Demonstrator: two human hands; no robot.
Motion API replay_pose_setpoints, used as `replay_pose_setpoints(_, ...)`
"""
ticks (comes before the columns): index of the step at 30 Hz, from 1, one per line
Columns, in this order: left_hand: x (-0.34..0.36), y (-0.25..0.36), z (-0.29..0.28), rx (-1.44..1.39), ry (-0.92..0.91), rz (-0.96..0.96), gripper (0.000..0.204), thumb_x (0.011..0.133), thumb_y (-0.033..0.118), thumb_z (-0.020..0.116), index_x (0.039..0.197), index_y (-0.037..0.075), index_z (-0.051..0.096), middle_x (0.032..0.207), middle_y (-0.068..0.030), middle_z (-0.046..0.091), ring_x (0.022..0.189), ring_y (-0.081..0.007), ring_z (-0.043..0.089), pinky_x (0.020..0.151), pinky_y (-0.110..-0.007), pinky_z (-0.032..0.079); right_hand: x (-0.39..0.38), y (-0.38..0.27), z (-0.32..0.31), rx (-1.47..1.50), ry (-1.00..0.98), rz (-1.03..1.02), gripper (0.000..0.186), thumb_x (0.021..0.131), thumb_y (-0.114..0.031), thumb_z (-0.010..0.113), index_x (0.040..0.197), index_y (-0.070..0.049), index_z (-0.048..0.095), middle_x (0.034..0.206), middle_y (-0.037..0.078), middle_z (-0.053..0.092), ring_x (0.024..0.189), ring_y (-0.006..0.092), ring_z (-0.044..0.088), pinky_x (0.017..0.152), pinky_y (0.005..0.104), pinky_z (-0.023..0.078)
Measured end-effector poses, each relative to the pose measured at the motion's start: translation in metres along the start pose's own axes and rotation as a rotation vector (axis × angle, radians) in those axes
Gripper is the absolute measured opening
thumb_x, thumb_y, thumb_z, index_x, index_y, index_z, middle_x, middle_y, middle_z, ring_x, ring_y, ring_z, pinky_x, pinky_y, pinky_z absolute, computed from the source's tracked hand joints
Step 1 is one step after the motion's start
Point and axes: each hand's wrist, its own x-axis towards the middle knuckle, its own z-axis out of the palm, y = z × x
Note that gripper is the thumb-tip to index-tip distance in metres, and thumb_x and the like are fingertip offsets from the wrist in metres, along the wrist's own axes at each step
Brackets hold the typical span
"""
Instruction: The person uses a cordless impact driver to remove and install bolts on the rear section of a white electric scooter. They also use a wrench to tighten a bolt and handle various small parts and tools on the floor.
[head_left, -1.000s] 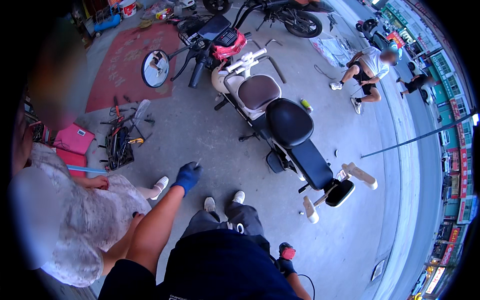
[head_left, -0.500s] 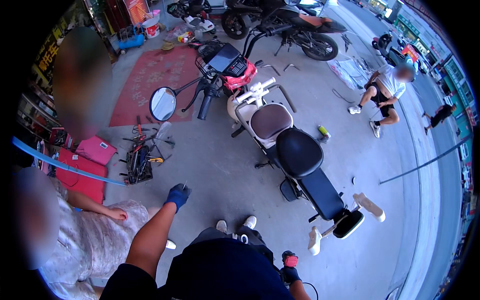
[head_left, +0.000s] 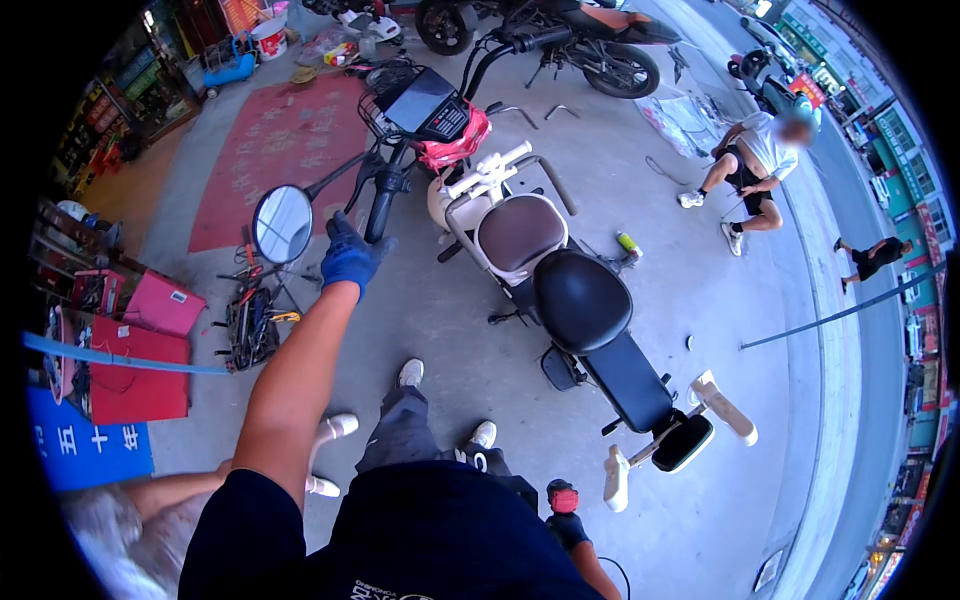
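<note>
My left hand (head_left: pixel 350 258), in a blue glove, reaches out beside the left handlebar grip (head_left: pixel 379 216) of a scooter. Its fingers are spread, with the thumb toward the grip; whether they touch it I cannot tell. Just past the hand is the round mirror (head_left: pixel 283 224). Low by my right side, my gloved right hand (head_left: pixel 568 530) is closed on a red-and-black power tool (head_left: pixel 563 498), partly hidden. The scooter carries a brown front seat (head_left: pixel 521 234), a black rounded seat (head_left: pixel 582 300) and a long black rear cushion (head_left: pixel 630 380).
Hand tools lie around a black tool tray (head_left: pixel 252 328) on the floor, near red boxes (head_left: pixel 138 370). A motorcycle (head_left: pixel 590 45) stands beyond the scooter. One person (head_left: pixel 755 165) sits at the right; another's legs (head_left: pixel 325 440) are close at my left. A spray can (head_left: pixel 628 243) lies past the seats.
My left hand has moved up and forward to the handlebar, its fingers opening from a pinch on a thin object. My feet have stepped. The person at my left has shifted back.
</note>
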Motion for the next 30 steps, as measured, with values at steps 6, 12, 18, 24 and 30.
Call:
replay_pose_setpoints(6,0.019,0.006,0.015,0.021,-0.026,-0.004,0.109,0.065,0.049,0.072,0.139,-0.005,0.013,0.14,-0.031,0.025,0.131,-0.0388,0.028,0.102,-0.042,0.032,-0.051,-0.056,0.032,-0.114,0.122,0.082,0.014,0.069,-0.01,0.065,0.081,-0.008,0.058,0.06,0.004,0.054,0.051,0.0164,0.052,0.046,0.0331,0.044)
replay_pose_setpoints(12,0.019,0.013,-0.007,0.062,-0.119,0.108,0.086,0.066,0.05,0.072,0.124,-0.003,0.038,0.112,-0.0244,0.053,0.095,-0.0393,0.058,0.078,-0.046,0.047,-0.062,-0.109,0.084,-0.048,0.236,0.072,0.019,0.069,-0.011,0.064,0.086,-0.007,0.057,0.062,0.004,0.055,0.052,0.0152,0.052,0.047,0.0326,0.044)
replay_pose_setpoints(18,0.023,-0.012,-0.016,-0.09,-0.131,0.287,0.097,0.07,0.042,0.072,0.136,-0.007,0.02,0.134,-0.0313,0.032,0.126,-0.0405,0.033,0.103,-0.041,0.03,-0.077,-0.201,0.142,0.028,0.217,-0.07,0.02,0.069,-0.015,0.063,0.086,-0.006,0.059,0.065,0.005,0.057,0.057,0.0155,0.055,0.052,0.0323,0.046)
replay_pose_setpoints(24,0.0,-0.038,-0.043,-0.101,-0.175,0.668,0.05,0.084,0.025,0.061,0.122,-0.002,0.043,0.116,-0.0263,0.05,0.107,-0.0378,0.051,0.089,-0.042,0.042,-0.047,-0.232,0.178,0.026,0.241,-0.35,0.043,0.069,-0.017,0.061,0.11,-0.007,0.058,0.097,0.014,0.064,0.092,0.0263,0.062,0.08,0.0346,0.047)
replay_pose_setpoints(30,-0.045,-0.043,-0.004,0.132,-0.944,0.774,0.031,0.09,0.032,0.047,0.095,0.003,0.06,0.092,-0.0206,0.062,0.09,-0.0378,0.059,0.077,-0.042,0.047,-0.049,-0.251,0.199,-0.074,0.195,-0.281,0.052,0.071,-0.024,0.059,0.12,-0.008,0.051,0.112,0.018,0.06,0.108,0.0334,0.055,0.091,0.0383,0.044)
